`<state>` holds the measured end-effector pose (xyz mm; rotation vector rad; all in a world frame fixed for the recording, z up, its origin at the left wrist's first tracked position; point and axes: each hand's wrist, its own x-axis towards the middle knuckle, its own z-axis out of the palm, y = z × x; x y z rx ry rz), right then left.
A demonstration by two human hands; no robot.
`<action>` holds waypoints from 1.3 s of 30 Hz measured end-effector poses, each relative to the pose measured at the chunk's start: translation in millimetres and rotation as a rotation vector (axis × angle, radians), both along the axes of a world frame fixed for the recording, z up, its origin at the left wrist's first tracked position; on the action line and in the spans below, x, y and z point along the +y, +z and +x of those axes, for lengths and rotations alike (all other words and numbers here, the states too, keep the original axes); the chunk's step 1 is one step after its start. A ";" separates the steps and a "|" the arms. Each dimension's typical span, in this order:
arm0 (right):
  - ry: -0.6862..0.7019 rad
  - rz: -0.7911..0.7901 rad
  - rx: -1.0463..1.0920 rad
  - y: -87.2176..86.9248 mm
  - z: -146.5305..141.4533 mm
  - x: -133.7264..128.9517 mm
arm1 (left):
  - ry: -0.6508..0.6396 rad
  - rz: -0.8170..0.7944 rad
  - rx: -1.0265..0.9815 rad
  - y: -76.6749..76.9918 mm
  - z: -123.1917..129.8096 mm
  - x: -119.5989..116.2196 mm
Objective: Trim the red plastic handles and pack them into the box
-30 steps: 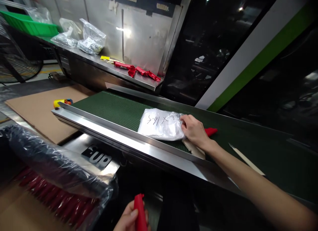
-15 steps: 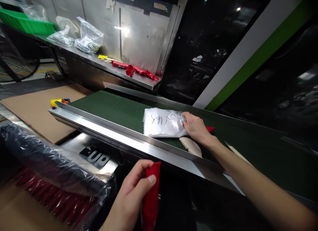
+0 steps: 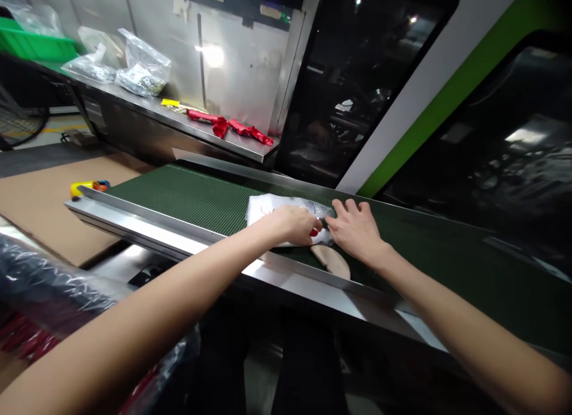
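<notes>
White packet [image 3: 258, 207] lies lengthwise along the belt [image 3: 187, 194], left hand [image 3: 295, 225] pinching a red piece [image 3: 313, 232], right hand's [image 3: 355, 231] grip unclear.

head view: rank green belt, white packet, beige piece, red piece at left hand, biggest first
1. Green belt
2. White packet, partly covered
3. Beige piece
4. Red piece, judging only what shows

The packet [image 3: 258, 208] is white, perhaps black-lettered, the belt [image 3: 187, 194] green.

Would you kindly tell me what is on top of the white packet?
Dark handwriting shows on the packet. The left hand is over its middle, with a red piece peeking out. Anything directly beneath the hand is covered and cannot be seen.
</notes>
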<state>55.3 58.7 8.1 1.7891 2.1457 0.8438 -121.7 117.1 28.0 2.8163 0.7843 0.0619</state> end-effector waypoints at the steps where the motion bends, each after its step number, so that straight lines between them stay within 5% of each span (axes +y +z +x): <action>1: -0.011 0.013 -0.008 1.4 0.1 1.9 | -0.010 0.013 0.058 -0.2 7.1 5.1; 8: -0.075 0.000 -0.007 4.5 1.3 12.8 | 0.063 0.138 0.248 2.5 25.5 23.7; 20: -0.115 -0.193 0.259 -6.1 1.4 29.9 | 0.185 0.263 0.231 1.3 1.5 33.1; 28: -0.004 -0.379 0.442 -12.5 -8.2 38.8 | 0.179 0.285 0.242 2.5 -4.4 40.4; 34: 0.031 -0.327 0.485 -16.4 -26.4 40.3 | 0.183 0.293 0.253 5.8 -27.6 43.7; 39: 0.081 -0.199 0.455 -3.5 -34.5 20.5 | 0.119 0.273 0.240 6.0 -51.4 31.6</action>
